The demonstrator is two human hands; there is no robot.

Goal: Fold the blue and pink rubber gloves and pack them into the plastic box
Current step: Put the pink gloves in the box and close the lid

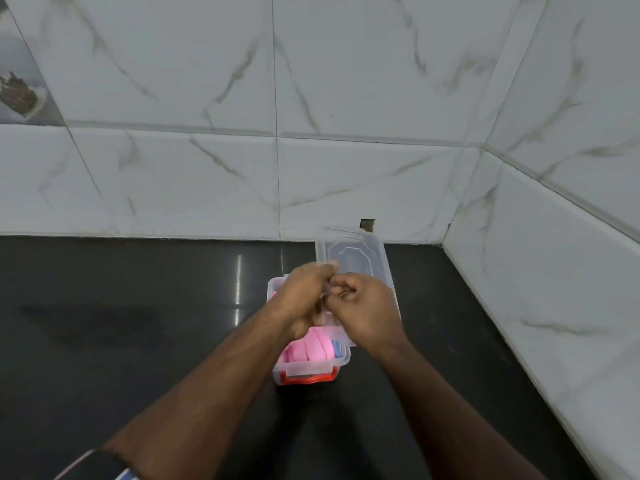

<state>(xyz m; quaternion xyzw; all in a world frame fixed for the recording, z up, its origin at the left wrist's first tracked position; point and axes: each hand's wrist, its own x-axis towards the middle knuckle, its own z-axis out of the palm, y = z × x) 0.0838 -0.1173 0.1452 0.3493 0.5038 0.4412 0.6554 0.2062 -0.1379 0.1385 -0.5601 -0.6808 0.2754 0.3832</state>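
Note:
A small clear plastic box (311, 367) with a red latch stands on the black counter. Folded pink gloves (313, 346) lie inside it, and a bit of blue glove (337, 348) shows at their right. The clear lid (360, 256) is tilted over the box's far right side. My left hand (303, 294) is above the box, fingers pinched on the lid's left edge. My right hand (369, 311) is beside it, fingers curled on the lid's near part. Both hands hide the box's far half.
The black counter (138, 323) meets a white marble-tiled wall at the back and another on the right, forming a corner (445, 237) behind the box. A small dark hole (367, 224) sits in the back wall just above the lid. A dark watch (100, 464) is on my left wrist.

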